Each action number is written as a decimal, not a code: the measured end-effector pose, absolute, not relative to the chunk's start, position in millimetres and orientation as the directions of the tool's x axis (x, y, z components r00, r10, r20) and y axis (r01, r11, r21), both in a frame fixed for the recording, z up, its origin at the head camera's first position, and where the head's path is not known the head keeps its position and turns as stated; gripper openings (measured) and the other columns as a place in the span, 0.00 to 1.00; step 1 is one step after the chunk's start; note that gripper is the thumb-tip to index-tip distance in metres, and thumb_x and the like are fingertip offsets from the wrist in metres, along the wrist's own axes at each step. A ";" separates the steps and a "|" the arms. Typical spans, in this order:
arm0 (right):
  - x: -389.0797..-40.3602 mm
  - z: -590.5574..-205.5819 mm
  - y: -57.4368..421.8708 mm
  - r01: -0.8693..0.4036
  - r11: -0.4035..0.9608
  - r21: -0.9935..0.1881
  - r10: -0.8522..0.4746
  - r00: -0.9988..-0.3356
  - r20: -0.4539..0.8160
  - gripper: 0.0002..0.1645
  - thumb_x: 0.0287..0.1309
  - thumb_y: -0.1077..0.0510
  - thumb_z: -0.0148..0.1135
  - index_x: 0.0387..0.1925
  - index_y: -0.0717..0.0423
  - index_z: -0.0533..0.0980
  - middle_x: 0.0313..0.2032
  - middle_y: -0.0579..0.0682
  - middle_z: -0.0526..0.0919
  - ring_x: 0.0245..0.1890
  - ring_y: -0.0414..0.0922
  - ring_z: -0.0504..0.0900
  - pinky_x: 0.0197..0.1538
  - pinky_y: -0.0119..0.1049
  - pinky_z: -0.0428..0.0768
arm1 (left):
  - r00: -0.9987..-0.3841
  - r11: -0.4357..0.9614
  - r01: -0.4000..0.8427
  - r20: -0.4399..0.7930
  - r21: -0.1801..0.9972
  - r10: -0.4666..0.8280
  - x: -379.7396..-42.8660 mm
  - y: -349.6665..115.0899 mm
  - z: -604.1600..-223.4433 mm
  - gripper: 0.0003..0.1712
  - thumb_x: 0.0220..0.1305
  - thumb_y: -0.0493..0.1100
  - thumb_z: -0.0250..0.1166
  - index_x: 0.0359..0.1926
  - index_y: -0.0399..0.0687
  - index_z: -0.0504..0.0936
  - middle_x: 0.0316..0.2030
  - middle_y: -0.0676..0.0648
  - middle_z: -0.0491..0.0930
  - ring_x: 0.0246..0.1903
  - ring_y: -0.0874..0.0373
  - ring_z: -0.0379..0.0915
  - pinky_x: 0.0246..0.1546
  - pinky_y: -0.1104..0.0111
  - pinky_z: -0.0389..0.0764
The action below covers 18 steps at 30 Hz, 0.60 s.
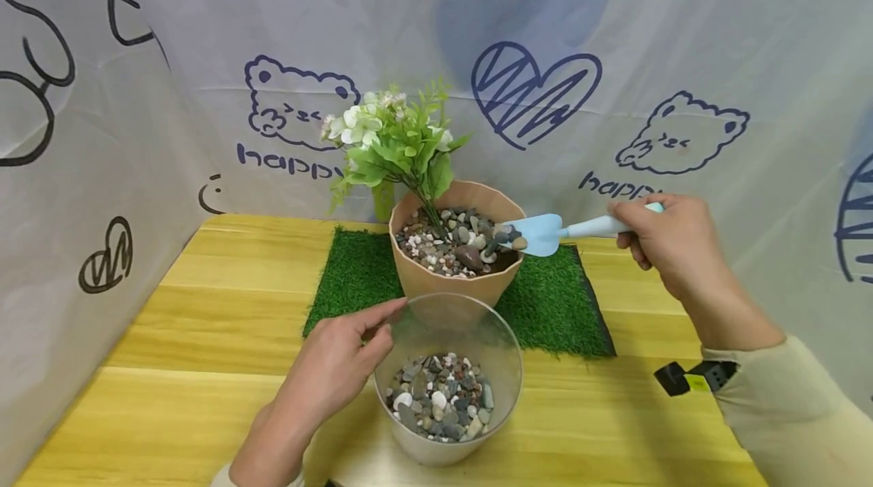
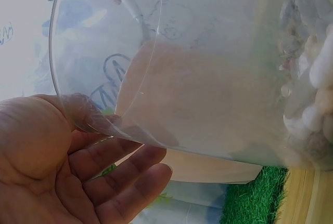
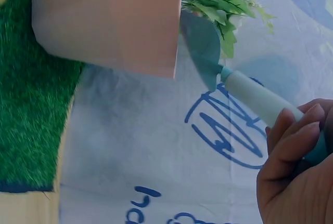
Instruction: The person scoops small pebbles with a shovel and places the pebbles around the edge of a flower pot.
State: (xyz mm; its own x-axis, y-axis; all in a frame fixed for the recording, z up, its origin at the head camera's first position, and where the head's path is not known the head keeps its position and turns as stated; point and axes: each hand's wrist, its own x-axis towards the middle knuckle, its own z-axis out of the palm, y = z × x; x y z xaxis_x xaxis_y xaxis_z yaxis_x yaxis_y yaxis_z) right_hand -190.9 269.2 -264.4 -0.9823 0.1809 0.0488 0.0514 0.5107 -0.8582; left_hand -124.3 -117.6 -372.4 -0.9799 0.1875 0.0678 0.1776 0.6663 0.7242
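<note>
Trowel [image 1: 580, 229] of light blue colour is in your right hand [image 1: 671, 233], whose fingers are curled around the pale handle. Its blade reaches over the right side of the flower pot [image 1: 423, 281], and its tip carries a small heap of pebbles [image 1: 508, 237] above the stones inside. Whether the blade touches the pot's rim, I cannot tell. Your left hand [image 1: 344, 358] is not closed: the index finger is extended to the rim of the clear container [image 1: 505, 354], and the other fingers are loose beside its wall. How firmly this hand supports it, I cannot tell.

This container stands on the bench [image 1: 225, 313], nearer to you than the pot, and mixed grey, white and brown pebbles cover its bottom. The peach-coloured pot stands on a green turf mat [image 1: 559, 305]. From its stones rises a leafy plant [image 1: 402, 146] with white flowers, leaning toward the left. Behind it hangs a white cloth [image 1: 409, 10] with drawn hearts, bears and the word "happy".
</note>
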 end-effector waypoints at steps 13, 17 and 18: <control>-180.8 -243.5 240.9 0.007 0.845 -0.534 0.188 -0.940 0.285 0.22 0.68 0.44 0.58 0.36 0.58 0.84 0.15 0.47 0.78 0.13 0.46 0.69 0.16 0.37 0.65 | -0.980 0.666 0.176 0.068 0.725 0.185 -125.1 -117.2 -373.5 0.26 0.74 0.44 0.58 0.69 0.70 0.80 0.41 0.56 0.88 0.11 0.66 0.52 0.10 0.70 0.59; -177.3 -239.0 231.4 -0.018 0.898 -0.439 0.149 -0.927 0.344 0.22 0.68 0.45 0.56 0.41 0.58 0.87 0.10 0.44 0.68 0.10 0.44 0.63 0.14 0.36 0.60 | -0.981 0.665 0.170 0.062 0.727 0.183 -125.4 -117.1 -373.4 0.27 0.74 0.44 0.58 0.69 0.71 0.80 0.45 0.56 0.88 0.11 0.65 0.53 0.10 0.70 0.60; -176.6 -238.8 229.7 -0.022 0.904 -0.426 0.145 -0.923 0.356 0.22 0.67 0.46 0.56 0.41 0.58 0.87 0.10 0.44 0.68 0.10 0.44 0.63 0.13 0.36 0.59 | -0.981 0.666 0.170 0.062 0.726 0.183 -125.6 -117.2 -373.3 0.27 0.74 0.44 0.58 0.69 0.71 0.80 0.45 0.56 0.88 0.11 0.65 0.53 0.11 0.70 0.60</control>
